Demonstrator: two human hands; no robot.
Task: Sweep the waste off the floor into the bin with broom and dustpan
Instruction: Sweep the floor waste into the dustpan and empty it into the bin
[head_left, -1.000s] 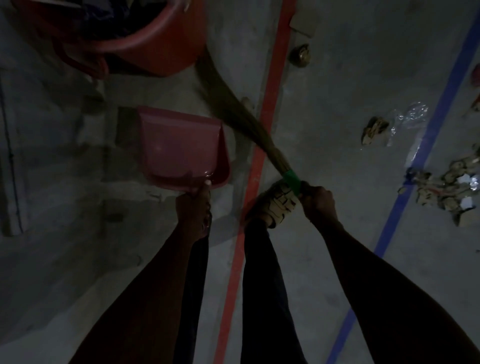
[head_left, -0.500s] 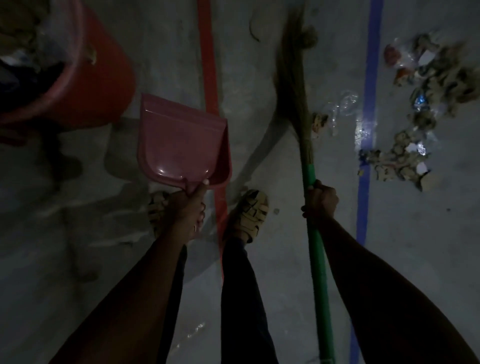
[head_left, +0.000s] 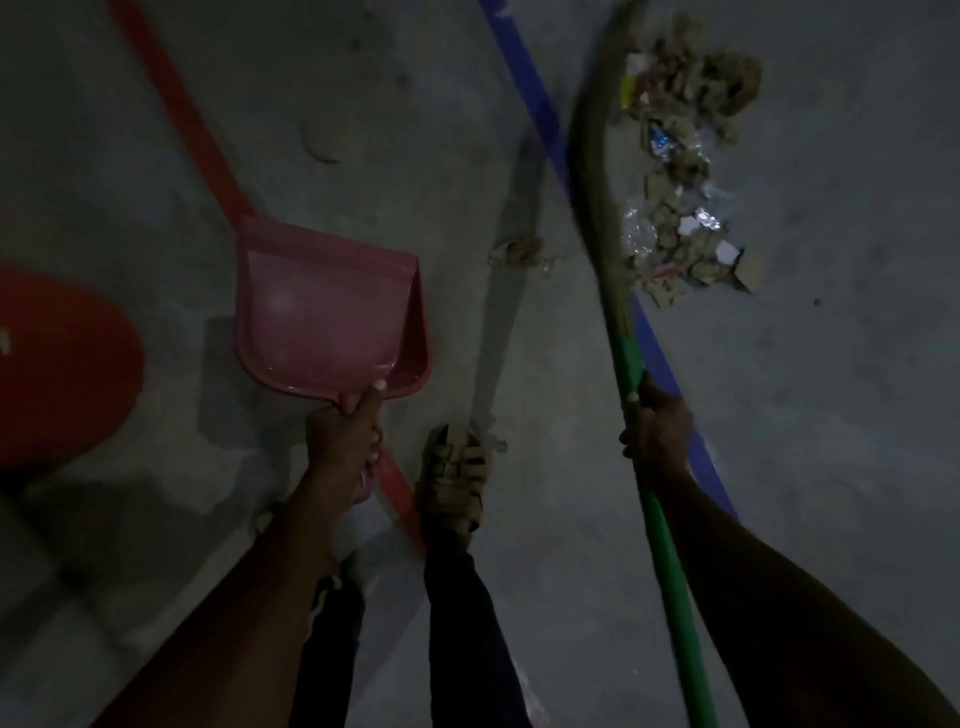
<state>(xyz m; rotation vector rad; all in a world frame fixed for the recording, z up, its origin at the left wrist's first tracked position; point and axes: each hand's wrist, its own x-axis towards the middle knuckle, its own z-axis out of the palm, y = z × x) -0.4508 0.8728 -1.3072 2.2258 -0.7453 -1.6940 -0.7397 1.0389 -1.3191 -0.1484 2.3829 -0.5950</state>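
My left hand (head_left: 345, 441) grips the handle of a pink dustpan (head_left: 322, 312), held above the floor with its mouth facing away from me. My right hand (head_left: 657, 431) grips the green handle of a broom (head_left: 631, 358). Its brown bristles (head_left: 592, 140) reach up the frame and lie just left of a pile of waste (head_left: 685, 182): crumpled brown paper, white scraps and clear plastic wrappers. One loose scrap (head_left: 522, 249) lies between dustpan and broom. The red bin (head_left: 62, 364) stands at the left edge, only partly in view.
A red tape line (head_left: 182, 119) and a blue tape line (head_left: 540, 114) run diagonally across the grey concrete floor. My sandalled foot (head_left: 454, 473) stands between my two hands. The scene is dimly lit.
The view has swung right: the bin has slid to the left edge and the waste pile has come closer. The broom head has moved up against the pile's left side. Both grips are unchanged.
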